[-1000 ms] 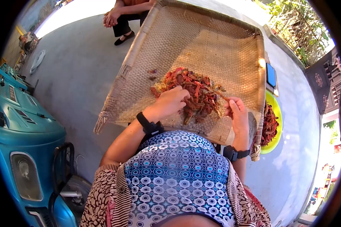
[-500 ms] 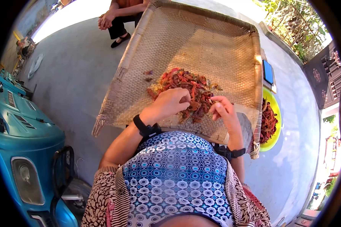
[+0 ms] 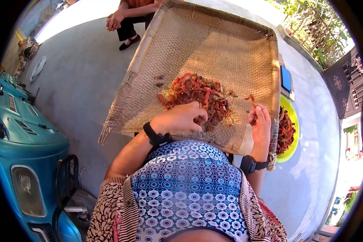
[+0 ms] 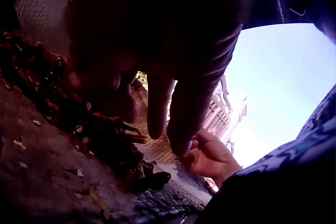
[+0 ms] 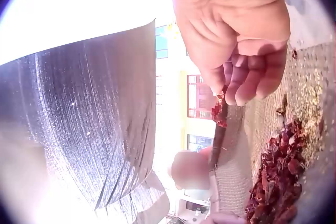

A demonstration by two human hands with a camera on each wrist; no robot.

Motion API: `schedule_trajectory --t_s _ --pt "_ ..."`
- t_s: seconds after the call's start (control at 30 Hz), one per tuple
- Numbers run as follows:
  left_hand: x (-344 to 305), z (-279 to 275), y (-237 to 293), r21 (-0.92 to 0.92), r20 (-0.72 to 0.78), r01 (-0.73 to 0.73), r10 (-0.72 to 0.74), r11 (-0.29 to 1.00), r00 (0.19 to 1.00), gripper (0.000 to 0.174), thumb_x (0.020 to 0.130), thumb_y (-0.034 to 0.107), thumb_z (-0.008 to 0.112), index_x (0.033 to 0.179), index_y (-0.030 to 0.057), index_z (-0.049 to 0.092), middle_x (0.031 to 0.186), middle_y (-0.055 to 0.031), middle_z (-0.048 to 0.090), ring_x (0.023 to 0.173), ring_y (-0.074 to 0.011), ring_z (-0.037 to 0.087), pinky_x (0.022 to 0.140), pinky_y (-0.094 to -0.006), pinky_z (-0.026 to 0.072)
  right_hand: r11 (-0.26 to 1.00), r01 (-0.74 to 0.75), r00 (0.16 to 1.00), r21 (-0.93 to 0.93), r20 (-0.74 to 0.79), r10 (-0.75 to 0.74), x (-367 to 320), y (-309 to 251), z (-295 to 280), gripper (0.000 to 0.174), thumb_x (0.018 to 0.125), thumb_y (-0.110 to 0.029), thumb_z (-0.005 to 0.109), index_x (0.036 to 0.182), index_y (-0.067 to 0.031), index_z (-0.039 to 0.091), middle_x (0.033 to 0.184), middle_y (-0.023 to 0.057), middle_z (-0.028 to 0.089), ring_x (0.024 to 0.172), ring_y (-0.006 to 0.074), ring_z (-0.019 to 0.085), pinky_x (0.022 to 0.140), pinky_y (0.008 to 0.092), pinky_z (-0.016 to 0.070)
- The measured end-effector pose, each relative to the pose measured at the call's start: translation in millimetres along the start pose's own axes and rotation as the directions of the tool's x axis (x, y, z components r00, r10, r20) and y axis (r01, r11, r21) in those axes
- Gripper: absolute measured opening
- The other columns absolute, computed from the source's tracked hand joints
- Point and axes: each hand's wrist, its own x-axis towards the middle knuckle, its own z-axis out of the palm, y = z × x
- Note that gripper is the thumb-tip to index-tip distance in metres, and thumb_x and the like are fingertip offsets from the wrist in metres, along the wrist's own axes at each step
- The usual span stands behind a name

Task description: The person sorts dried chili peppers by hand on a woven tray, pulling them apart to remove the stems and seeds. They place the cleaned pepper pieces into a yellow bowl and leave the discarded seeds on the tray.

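A heap of dried red chilies (image 3: 197, 90) lies on a woven bamboo tray (image 3: 226, 48) in front of me. My left hand (image 3: 181, 117) hovers at the near edge of the heap, its fingers loosely bent downward. In the left wrist view the fingers (image 4: 157, 113) hang down beside the chilies, with nothing seen between them. At the tray's right side my right hand (image 3: 261, 121) pinches a dried chili (image 3: 251, 98) between thumb and fingertips. The same chili (image 5: 218, 112) shows below the fingertips in the right wrist view.
A yellow-green basin (image 3: 295, 121) of red chilies stands beyond the tray's right edge, near a blue-screened phone (image 3: 286, 78). A teal vehicle (image 3: 28, 133) is on the left. Another person (image 3: 135, 16) sits behind the tray. Pale seeds (image 5: 315, 108) are scattered beside the heap.
My right hand moved in to the heap's right edge, then back right with a chili raised in its fingertips. My left hand shifted slightly toward me and right along the heap.
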Motion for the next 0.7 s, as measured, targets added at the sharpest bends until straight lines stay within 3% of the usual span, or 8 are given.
schedule_trajectory --t_s 0.03,0.13,0.27,0.37,0.5,0.57,0.63,0.7 --pt "-2.8 0.6 4.1 0.032 0.033 0.028 -0.029 0.999 0.999 0.03 0.077 0.017 0.074 0.102 0.007 0.063 0.095 -0.0082 0.05 0.087 -0.0244 0.058 0.076 -0.0348 0.0483 0.986 0.038 0.995 0.16 -0.099 -0.022 2.2 -2.4 -11.7 0.024 0.1 -0.027 0.058 0.112 -0.0066 0.06 0.084 0.0011 0.064 0.064 0.0115 0.057 0.06 0.0259 0.047" --pt "-0.9 10.2 -6.4 0.047 0.021 0.004 -0.005 0.999 1.0 0.022 0.077 0.012 0.07 0.096 0.0066 0.061 0.101 -0.0102 0.049 0.087 -0.0271 0.058 0.075 -0.0361 0.0479 0.76 0.067 0.997 0.646 -0.005 -0.083 3.4 -14.9 -31.6 0.029 0.101 -0.034 0.055 0.114 -0.0087 0.06 0.087 0.0009 0.063 0.069 0.0128 0.055 0.062 0.0278 0.0457" --pt "2.9 17.9 -19.4 -0.025 -0.02 -0.013 0.012 1.0 1.0 0.016 0.077 0.006 0.066 0.09 0.0049 0.058 0.099 -0.0107 0.049 0.087 -0.028 0.058 0.074 -0.037 0.0476 0.889 -0.024 1.0 0.457 0.001 0.026 -5.7 -7.4 -14.3 0.031 0.102 -0.034 0.051 0.117 -0.0076 0.059 0.089 0.0004 0.063 0.07 0.0125 0.054 0.063 0.0278 0.045" --pt "3.3 15.6 -22.3 -0.006 -0.085 -0.025 0.025 1.0 0.996 0.015 0.077 0.004 0.064 0.09 0.0043 0.056 0.094 -0.0109 0.053 0.086 -0.0275 0.059 0.075 -0.037 0.0477 0.995 -0.007 0.994 0.097 0.106 -0.003 -12.2 4.8 16.5 0.03 0.1 -0.032 0.055 0.116 -0.0075 0.06 0.09 -0.0008 0.061 0.07 0.0108 0.053 0.063 0.0258 0.0454" --pt "3.9 3.0 -11.6 -0.084 -0.201 -0.026 0.008 0.996 0.979 0.014 0.081 0.006 0.065 0.093 0.0034 0.057 0.088 -0.0101 0.059 0.084 -0.0216 0.06 0.074 -0.0338 0.0481 0.955 -0.037 0.884 -0.294 0.436 0.168 -14.1 7.4 48.5 0.028 0.097 -0.022 0.061 0.119 -0.0051 0.058 0.091 0.001 0.063 0.075 0.0068 0.056 0.066 0.0239 0.0476" --pt "3.3 -2.1 -3.6 -0.218 -0.198 0.0 -0.044 0.976 0.979 0.013 0.085 0.007 0.065 0.095 0.0031 0.056 0.087 -0.0081 0.06 0.084 -0.0166 0.06 0.074 -0.0311 0.0482 0.918 -0.019 0.817 -0.395 0.523 0.242 -14.3 9.1 63.9 0.03 0.095 -0.021 0.064 0.12 -0.0042 0.058 0.092 0.0011 0.063 0.076 0.0055 0.055 0.068 0.0243 0.0482" --pt "3.0 -4.1 2.1 -0.399 -0.138 0.045 -0.109 0.916 0.984 0.012 0.089 0.007 0.064 0.098 0.0028 0.056 0.089 -0.0055 0.061 0.085 -0.0115 0.059 0.073 -0.0284 0.0481 0.886 0.035 0.807 -0.463 0.536 0.248 -17.5 9.1 76.9 0.028 0.094 -0.022 0.066 0.115 -0.0035 0.06 0.094 0.0012 0.063 0.078 0.0056 0.056 0.068 0.0241 0.0483" --pt "4.8 1.0 0.2 -0.484 -0.173 -0.008 -0.087 0.875 0.981 0.011 0.092 0.007 0.063 0.099 0.003 0.055 0.088 -0.0024 0.06 0.083 -0.0093 0.058 0.072 -0.027 0.0482 0.862 0.077 0.776 -0.5 0.573 0.263 -22.7 2.3 88.4 0.026 0.094 -0.021 0.065 0.112 -0.003 0.062 0.092 0.0014 0.063 0.078 0.0066 0.057 0.067 0.0238 0.0482"
